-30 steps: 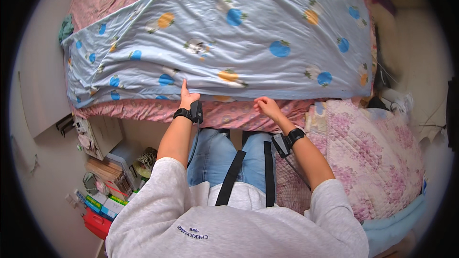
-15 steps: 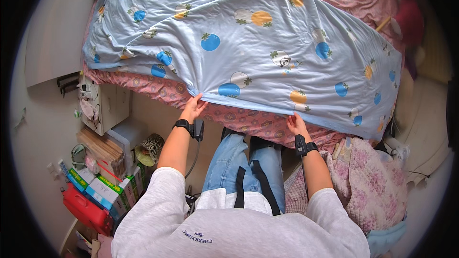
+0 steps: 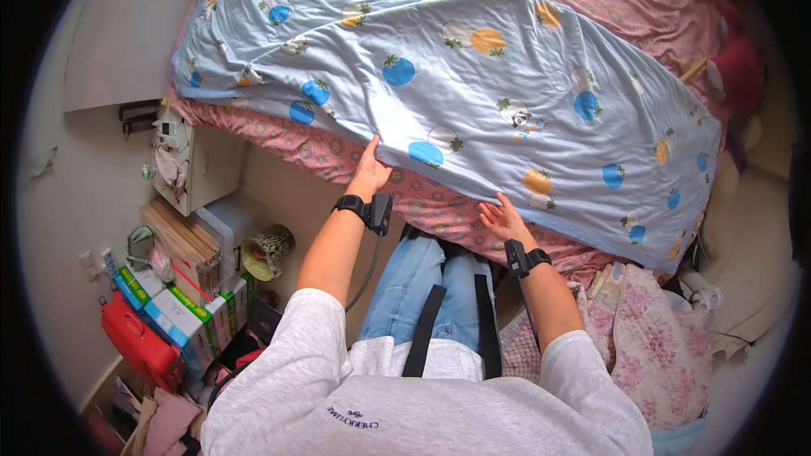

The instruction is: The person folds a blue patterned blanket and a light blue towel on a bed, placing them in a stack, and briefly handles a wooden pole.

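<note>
A light blue blanket (image 3: 473, 93) printed with blue and orange fruit shapes and pandas lies spread across the bed, with wrinkles through its middle. At the blanket's near edge, left of centre, is my left hand (image 3: 369, 172); its fingers are stretched out along the cloth and do not grip it. Farther right, my right hand (image 3: 504, 221) is open by the same edge, fingers apart and nothing held. Under the blanket, a pink patterned bed sheet (image 3: 422, 207) shows along the near side. Each of my wrists wears a black strap with a small device.
A floral quilt (image 3: 659, 338) is heaped at the lower right. On the left are a white cabinet (image 3: 215, 165), a stack of cardboard (image 3: 182, 245), several boxes (image 3: 182, 321) and a red case (image 3: 139, 342). A dark pink item (image 3: 739, 76) lies at the far right.
Both hands have let go of the blanket's edge, and the gathered fold at my left hand has flattened out. My right hand's fingers have spread. The view has shifted slightly.
</note>
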Motion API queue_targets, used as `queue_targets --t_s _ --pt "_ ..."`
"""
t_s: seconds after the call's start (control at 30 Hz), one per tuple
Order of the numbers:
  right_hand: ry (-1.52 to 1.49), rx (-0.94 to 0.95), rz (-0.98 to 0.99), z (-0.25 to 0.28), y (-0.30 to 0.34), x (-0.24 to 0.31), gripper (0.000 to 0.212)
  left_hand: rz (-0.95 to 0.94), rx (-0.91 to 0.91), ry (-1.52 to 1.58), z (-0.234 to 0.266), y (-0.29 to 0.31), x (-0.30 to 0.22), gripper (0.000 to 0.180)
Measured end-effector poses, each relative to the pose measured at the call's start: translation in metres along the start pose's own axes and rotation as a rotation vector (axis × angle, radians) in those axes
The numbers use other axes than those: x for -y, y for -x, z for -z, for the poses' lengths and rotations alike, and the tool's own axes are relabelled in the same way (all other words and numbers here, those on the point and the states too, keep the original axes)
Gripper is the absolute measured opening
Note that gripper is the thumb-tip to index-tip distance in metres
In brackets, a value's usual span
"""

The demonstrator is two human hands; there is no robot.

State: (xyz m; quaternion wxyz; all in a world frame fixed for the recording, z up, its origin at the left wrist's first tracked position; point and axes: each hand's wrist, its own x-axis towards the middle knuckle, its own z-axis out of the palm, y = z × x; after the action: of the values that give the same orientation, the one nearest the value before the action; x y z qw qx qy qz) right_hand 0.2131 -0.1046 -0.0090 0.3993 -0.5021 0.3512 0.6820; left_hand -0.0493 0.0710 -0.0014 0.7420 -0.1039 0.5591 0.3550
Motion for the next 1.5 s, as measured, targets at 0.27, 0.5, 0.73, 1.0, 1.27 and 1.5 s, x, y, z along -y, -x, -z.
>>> queue_targets --t_s 0.27,0.5,0.73,1.0,1.27,1.5 --pt "-0.159 0.212 0.061 -0.085 -0.011 -0.043 0.040 0.095 -0.017 0.095 0.027 0.000 -0.039 0.026" --pt "-0.157 0.240 0.046 -0.168 -0.057 -0.090 0.039 0.311 0.074 -0.301 0.043 -0.007 -0.035 0.025" --pt "-0.250 0.242 0.207 -0.272 -0.072 -0.170 0.033 0.295 0.128 -0.793 0.093 0.004 -0.146 0.014" --pt "-0.465 -0.123 0.501 -0.310 -0.100 -0.177 0.027 -0.117 -0.113 -0.229 0.146 -0.056 -0.376 0.043" --pt "-0.051 0.031 0.383 -0.269 -0.098 -0.164 0.020 -0.037 -0.143 -0.008 0.132 -0.084 -0.428 0.061" --pt "0.313 0.043 -0.310 -0.261 -0.087 -0.157 0.027 -0.203 -0.166 0.093 0.151 -0.077 -0.502 0.028"
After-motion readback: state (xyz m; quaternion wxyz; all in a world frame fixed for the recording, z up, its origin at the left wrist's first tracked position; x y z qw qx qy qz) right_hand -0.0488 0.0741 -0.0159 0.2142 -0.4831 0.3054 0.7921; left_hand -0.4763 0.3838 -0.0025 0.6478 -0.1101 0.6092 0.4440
